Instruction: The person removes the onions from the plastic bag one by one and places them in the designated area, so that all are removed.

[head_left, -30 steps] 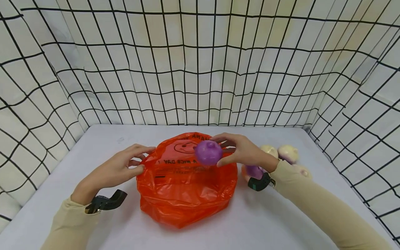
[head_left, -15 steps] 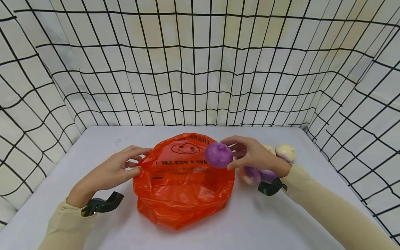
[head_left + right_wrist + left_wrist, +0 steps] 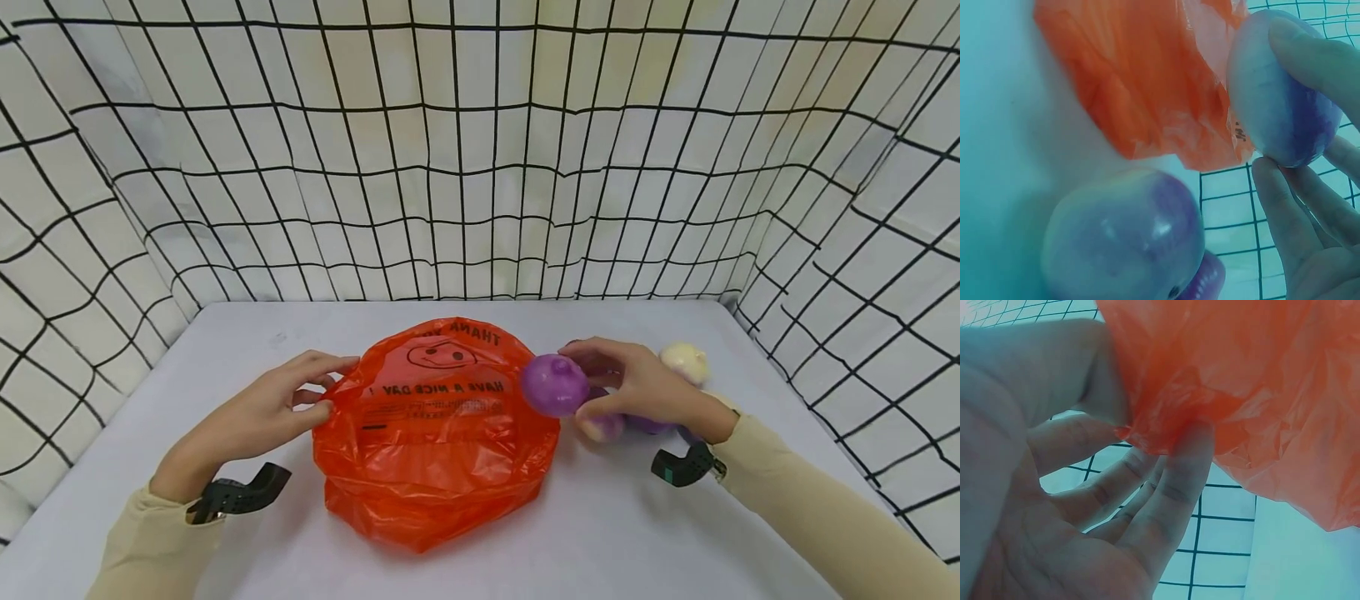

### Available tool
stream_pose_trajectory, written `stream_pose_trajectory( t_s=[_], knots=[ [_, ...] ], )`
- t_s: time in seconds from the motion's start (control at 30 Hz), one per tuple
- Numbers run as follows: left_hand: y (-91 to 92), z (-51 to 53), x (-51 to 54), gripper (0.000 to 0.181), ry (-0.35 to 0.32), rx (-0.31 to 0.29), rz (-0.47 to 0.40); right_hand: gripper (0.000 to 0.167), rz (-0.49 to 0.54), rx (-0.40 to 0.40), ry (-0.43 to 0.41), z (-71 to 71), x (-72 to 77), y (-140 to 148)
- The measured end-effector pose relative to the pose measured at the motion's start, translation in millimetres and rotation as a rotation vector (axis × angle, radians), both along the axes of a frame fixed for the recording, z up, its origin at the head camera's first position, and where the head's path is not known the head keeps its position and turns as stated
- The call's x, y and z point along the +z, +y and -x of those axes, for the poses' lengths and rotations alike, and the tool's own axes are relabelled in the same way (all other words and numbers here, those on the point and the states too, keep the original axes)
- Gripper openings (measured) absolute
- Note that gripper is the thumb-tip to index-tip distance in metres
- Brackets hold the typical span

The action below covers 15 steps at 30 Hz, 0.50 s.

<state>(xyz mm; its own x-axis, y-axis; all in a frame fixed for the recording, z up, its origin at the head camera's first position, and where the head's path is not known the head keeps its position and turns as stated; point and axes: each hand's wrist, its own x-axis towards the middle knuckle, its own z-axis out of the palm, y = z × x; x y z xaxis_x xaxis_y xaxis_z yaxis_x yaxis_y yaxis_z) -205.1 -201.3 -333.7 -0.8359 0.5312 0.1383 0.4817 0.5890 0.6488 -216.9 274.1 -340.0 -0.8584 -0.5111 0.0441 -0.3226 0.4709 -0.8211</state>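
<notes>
The red plastic bag [image 3: 435, 467] lies with its mouth spread on the white table. Its left edge is pinched between thumb and fingers of my left hand [image 3: 266, 408], and the left wrist view shows the bunched film [image 3: 1166, 419] there. My right hand [image 3: 637, 383] grips a shiny purple onion [image 3: 553, 385] with a small nub on top, at the bag's right rim and above the tabletop. In the right wrist view, thumb and fingertips hold the onion [image 3: 1272, 94] from either side, close against the bag [image 3: 1129, 75].
Under and behind my right hand sit more onions, purple and pale; one pale onion [image 3: 684, 363] stands out at the back, another [image 3: 602, 427] beside the bag. Several are partly hidden by the hand. A black grid on white walls [image 3: 480, 167] encloses the table [image 3: 247, 333].
My right hand has carried the purple onion right and slightly down, from over the bag's middle to its right rim. The left hand keeps its pinch on the bag.
</notes>
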Motion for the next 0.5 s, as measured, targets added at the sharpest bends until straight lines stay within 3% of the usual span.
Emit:
stream_pose_trajectory(
  t_s=[0.2, 0.5],
  knots=[
    [-1.6, 0.2, -0.6, 0.055, 0.001, -0.009, 0.0, 0.077, -0.053, -0.036, -0.021, -9.2, -5.0, 13],
    [-0.4, 0.3, 0.0, 0.057, 0.006, 0.004, 0.021, 0.076, 0.016, -0.025, -0.032, -21.6, -16.0, 27]
  ],
)
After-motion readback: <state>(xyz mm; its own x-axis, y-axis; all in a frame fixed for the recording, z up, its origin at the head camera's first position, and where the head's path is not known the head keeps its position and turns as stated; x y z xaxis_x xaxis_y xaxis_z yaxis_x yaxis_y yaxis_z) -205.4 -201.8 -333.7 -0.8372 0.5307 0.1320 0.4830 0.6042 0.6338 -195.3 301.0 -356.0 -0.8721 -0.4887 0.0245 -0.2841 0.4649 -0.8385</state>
